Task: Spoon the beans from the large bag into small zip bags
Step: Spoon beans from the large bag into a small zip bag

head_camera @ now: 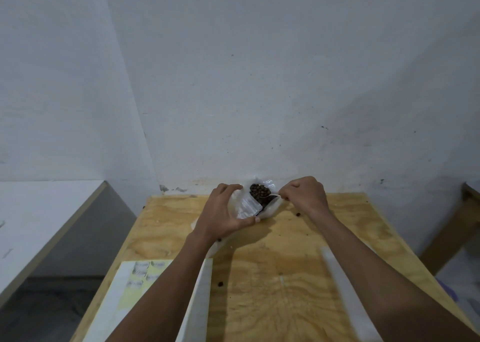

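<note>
A large clear plastic bag (pixel 272 208) holding dark brown beans (pixel 259 191) lies at the far edge of the plywood table (pixel 285 276), against the wall. My left hand (pixel 223 213) curls around a small clear zip bag (pixel 248 206) in front of the large bag, thumb under it and fingers over its top. My right hand (pixel 304 195) pinches a thin edge of plastic at the bag's right side, near the beans. I cannot tell which bag that edge belongs to. No spoon shows.
A few loose beans (pixel 220 284) lie scattered on the table. A white sheet with pale yellow labels (pixel 145 276) sits at the near left under my forearm. A white strip (pixel 345 289) lies near my right arm. A white surface (pixel 39 224) stands to the left.
</note>
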